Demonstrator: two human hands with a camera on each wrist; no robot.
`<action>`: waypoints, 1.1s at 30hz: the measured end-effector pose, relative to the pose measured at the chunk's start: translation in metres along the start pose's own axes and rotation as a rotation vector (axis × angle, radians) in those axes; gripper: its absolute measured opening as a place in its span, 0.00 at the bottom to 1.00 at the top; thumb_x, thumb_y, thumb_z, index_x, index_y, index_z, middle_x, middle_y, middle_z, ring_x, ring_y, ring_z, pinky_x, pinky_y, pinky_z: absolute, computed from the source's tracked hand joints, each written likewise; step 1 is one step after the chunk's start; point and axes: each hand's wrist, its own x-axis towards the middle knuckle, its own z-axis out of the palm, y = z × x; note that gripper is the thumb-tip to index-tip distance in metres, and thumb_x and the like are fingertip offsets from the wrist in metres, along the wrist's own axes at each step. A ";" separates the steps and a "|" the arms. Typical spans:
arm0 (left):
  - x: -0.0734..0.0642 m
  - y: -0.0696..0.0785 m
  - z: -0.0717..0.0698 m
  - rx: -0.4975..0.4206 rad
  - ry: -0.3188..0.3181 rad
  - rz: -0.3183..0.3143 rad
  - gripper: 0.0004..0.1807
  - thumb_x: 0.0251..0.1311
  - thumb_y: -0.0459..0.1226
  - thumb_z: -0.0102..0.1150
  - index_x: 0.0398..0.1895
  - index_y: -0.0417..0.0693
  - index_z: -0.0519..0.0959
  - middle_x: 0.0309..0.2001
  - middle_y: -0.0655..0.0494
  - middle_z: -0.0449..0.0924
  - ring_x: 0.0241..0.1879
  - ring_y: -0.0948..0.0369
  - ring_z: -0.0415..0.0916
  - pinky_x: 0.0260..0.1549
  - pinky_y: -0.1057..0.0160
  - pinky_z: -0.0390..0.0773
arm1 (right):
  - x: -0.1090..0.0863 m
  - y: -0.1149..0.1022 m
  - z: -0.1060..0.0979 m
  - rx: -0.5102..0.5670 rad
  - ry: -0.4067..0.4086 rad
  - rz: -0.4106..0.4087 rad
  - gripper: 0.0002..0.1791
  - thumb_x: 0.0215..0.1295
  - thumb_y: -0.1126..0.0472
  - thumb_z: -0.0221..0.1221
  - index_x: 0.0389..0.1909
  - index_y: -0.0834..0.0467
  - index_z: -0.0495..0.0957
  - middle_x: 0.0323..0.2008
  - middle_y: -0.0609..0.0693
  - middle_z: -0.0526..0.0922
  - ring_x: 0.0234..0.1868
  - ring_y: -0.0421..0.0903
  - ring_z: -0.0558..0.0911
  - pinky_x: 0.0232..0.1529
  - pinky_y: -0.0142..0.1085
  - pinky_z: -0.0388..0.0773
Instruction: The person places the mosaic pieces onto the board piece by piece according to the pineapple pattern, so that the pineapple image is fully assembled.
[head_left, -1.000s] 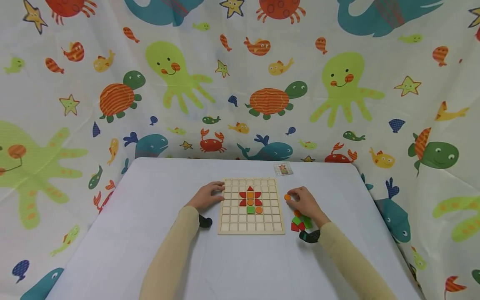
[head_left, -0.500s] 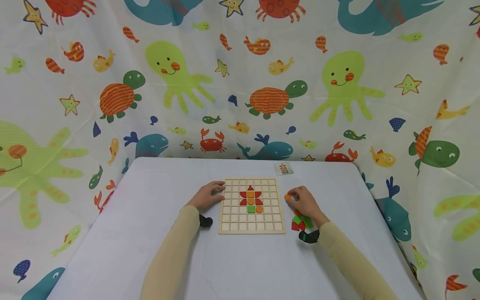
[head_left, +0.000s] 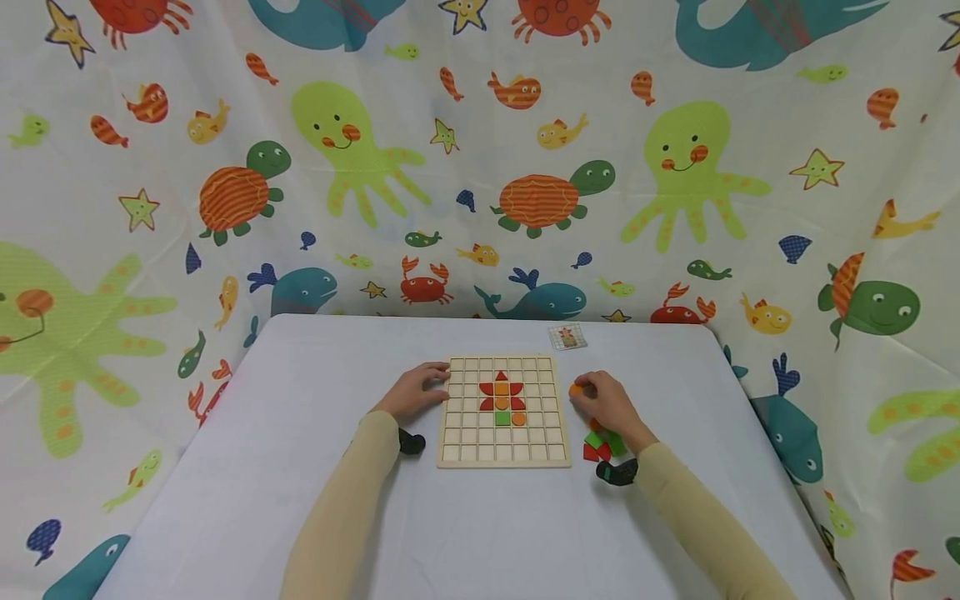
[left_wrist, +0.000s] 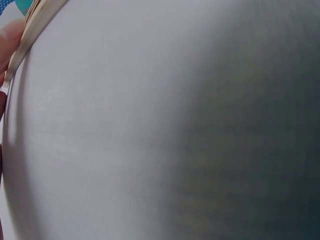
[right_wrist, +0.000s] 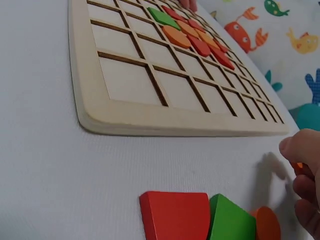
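My left hand rests with thumb and fingertips spread along the left edge of a wooden grid board. Part of that hand shows at the board's edge in the left wrist view. Right of the board, my right hand pinches a round orange piece, mostly covered by the fingers. On the board, red pieces, orange pieces and a green square form a figure. An orange disc lies right of the green square.
Loose pieces lie below my right hand: a red piece, a green piece and an orange disc among them. A small pattern card sits near the far edge of the white table. A printed sea-animal curtain hangs behind.
The right fingers have shifted slightly on the orange piece, and less of its face shows now. The left hand, the board and the loose pieces stay put.
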 end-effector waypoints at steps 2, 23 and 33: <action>0.001 0.000 0.000 -0.004 0.000 -0.004 0.27 0.60 0.45 0.67 0.62 0.47 0.77 0.70 0.58 0.65 0.72 0.53 0.56 0.71 0.50 0.58 | -0.001 -0.004 0.000 0.031 0.003 -0.016 0.19 0.65 0.57 0.64 0.53 0.62 0.78 0.48 0.57 0.78 0.47 0.52 0.76 0.54 0.46 0.79; 0.000 -0.001 0.000 -0.002 -0.009 -0.009 0.28 0.60 0.46 0.67 0.62 0.47 0.76 0.71 0.58 0.65 0.72 0.53 0.56 0.70 0.49 0.58 | -0.023 -0.091 0.064 0.029 -0.117 -0.379 0.13 0.64 0.60 0.65 0.48 0.58 0.83 0.40 0.46 0.79 0.39 0.41 0.74 0.43 0.32 0.80; 0.001 0.001 -0.001 0.004 -0.012 -0.016 0.28 0.59 0.46 0.67 0.62 0.48 0.77 0.70 0.58 0.65 0.72 0.54 0.56 0.71 0.50 0.57 | -0.015 -0.104 0.084 -0.097 -0.162 -0.380 0.14 0.66 0.54 0.63 0.49 0.54 0.82 0.44 0.46 0.78 0.42 0.42 0.74 0.50 0.38 0.78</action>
